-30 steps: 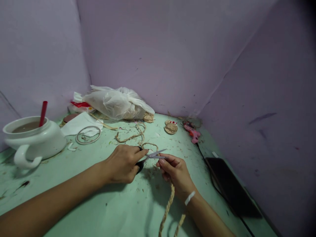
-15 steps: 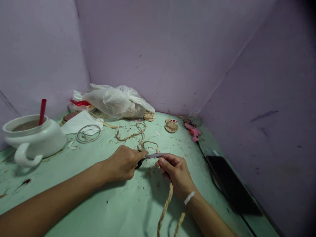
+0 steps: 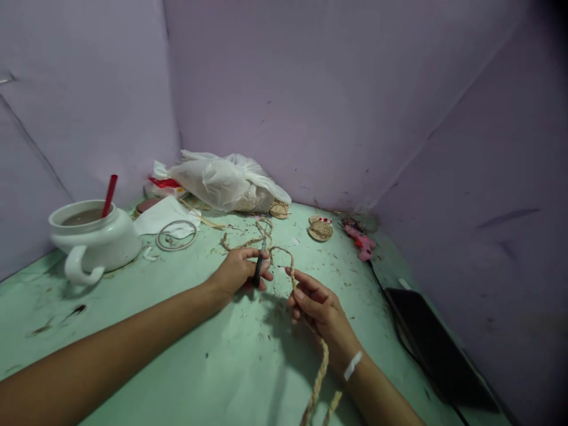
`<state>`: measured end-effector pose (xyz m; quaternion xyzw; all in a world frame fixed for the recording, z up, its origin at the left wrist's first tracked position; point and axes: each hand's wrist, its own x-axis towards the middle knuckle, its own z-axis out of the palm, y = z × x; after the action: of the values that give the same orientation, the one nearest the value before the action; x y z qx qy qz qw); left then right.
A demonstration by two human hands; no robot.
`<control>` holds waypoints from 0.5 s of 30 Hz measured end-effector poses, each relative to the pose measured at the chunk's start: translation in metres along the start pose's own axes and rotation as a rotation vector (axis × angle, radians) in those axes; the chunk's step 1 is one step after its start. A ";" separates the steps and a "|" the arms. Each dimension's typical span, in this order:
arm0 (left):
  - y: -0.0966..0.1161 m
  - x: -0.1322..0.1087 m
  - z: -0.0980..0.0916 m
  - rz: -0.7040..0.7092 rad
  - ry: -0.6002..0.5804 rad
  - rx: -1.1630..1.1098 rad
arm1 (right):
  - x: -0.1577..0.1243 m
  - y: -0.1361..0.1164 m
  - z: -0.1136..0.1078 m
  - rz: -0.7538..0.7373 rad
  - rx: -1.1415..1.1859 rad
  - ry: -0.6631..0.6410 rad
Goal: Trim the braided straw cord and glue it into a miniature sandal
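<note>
My left hand rests on the green table with its fingers closed round the black handles of a small pair of scissors, blades pointing away towards the wall. My right hand lies just right of it, fingers curled round a braided jute rope. The rope runs from the bottom edge up through that hand, loops past the scissors and trails on towards the back of the table.
A white pot with brown liquid and a red stick stands at the left. Behind lie white paper, a wire ring, a plastic bag, jute discs and a pink glue gun. A dark phone lies at the right.
The scissors, which pointed right across the rope by my right fingers, have swung away from it and now point toward the wall. Both hands moved slightly farther out.
</note>
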<state>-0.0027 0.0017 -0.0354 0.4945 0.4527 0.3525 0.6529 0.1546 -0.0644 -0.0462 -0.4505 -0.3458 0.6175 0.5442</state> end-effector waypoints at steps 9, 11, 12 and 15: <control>-0.005 0.008 -0.004 0.076 0.092 -0.230 | -0.004 0.006 0.002 0.108 -0.036 -0.115; -0.005 0.011 -0.005 0.058 0.104 -0.296 | -0.005 0.008 0.002 0.113 -0.046 -0.145; -0.005 0.013 -0.006 0.049 0.113 -0.321 | -0.005 0.008 0.002 0.115 -0.050 -0.158; -0.003 0.018 -0.009 0.025 0.148 -0.394 | -0.006 0.008 0.003 0.128 -0.069 -0.178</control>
<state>-0.0046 0.0197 -0.0435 0.3356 0.4156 0.4774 0.6977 0.1485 -0.0719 -0.0512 -0.4336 -0.3844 0.6764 0.4547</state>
